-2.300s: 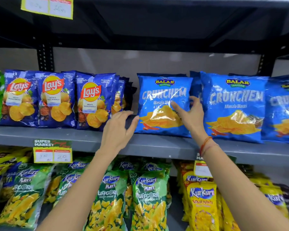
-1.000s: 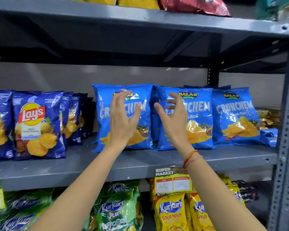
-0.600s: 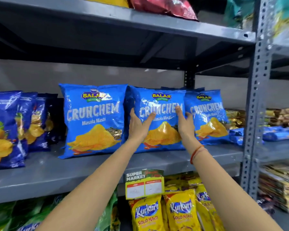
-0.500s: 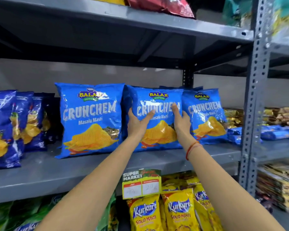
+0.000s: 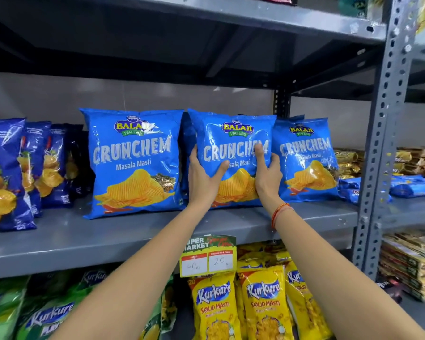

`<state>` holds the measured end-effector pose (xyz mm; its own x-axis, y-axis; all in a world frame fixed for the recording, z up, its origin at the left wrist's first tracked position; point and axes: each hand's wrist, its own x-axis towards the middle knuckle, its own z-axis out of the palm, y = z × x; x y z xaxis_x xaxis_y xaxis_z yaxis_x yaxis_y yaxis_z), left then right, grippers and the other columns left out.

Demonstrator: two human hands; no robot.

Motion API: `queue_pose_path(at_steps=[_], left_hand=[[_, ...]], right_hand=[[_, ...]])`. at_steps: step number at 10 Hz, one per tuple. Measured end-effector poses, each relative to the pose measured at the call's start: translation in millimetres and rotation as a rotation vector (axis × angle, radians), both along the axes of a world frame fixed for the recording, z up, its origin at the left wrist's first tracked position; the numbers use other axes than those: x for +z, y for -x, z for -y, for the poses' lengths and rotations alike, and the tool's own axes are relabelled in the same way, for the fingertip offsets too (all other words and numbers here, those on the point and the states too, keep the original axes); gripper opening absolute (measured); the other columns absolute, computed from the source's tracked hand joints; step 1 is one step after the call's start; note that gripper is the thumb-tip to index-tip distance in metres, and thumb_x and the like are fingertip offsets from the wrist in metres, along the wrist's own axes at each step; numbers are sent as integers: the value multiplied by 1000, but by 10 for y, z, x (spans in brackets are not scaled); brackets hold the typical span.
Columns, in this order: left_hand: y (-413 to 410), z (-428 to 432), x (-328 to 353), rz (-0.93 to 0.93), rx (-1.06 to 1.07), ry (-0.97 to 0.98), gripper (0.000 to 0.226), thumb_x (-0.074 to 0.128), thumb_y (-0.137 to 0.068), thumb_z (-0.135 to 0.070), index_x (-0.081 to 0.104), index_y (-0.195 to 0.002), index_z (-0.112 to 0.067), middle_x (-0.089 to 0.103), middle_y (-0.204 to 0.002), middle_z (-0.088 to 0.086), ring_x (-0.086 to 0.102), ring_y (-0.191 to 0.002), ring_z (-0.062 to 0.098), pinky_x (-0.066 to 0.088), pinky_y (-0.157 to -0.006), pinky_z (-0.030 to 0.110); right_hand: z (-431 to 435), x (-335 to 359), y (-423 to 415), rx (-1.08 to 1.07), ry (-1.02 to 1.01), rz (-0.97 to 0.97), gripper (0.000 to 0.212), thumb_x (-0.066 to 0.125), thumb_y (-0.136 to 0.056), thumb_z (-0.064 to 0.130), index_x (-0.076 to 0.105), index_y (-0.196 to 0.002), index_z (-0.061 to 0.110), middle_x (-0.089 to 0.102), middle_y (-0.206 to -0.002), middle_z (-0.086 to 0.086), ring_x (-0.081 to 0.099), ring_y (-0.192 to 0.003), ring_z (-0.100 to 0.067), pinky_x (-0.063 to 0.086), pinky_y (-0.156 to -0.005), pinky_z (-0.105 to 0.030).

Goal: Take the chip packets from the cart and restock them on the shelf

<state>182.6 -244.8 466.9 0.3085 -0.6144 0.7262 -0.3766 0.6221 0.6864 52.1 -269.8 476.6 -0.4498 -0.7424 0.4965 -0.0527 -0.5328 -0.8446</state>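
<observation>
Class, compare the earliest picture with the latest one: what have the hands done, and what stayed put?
Both hands left the first Crunchem packet and moved right; the left hand and right hand now grip the middle Crunchem packet. The packets remain upright on the grey shelf.

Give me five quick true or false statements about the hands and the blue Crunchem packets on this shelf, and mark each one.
1. Both hands hold the middle Crunchem packet. True.
2. The left hand grips its right edge. False: it grips the left edge; the right hand is on the right side.
3. Three Crunchem packets face front on the shelf. True.
4. A red thread is on the left wrist. False: it is on the right wrist.
5. The price tag hangs above the Crunchem packets. False: it hangs below, on the shelf edge.
</observation>
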Motion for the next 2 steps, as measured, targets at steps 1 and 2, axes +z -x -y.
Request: queue_pose_path(at_steps=[1, 2], left_hand=[[-5, -181, -13, 121, 117, 47, 81, 64, -84, -39, 17, -145, -14, 30, -148, 10, 28, -133, 18, 26, -103, 20], [-57, -304, -36, 332, 237, 166, 76, 57, -89, -38, 14, -146, -11, 22, -154, 10, 21, -141, 21, 25, -111, 35]], right_hand=[[-168, 47, 11, -97, 53, -42, 61, 54, -90, 54, 48, -131, 9, 58, -127, -11, 54, -118, -25, 44, -103, -41], [-426, 155, 141, -170, 216, 14, 51, 56, -92, 45, 49, -129, 10, 58, -123, -10, 55, -112, -20, 46, -94, -27]])
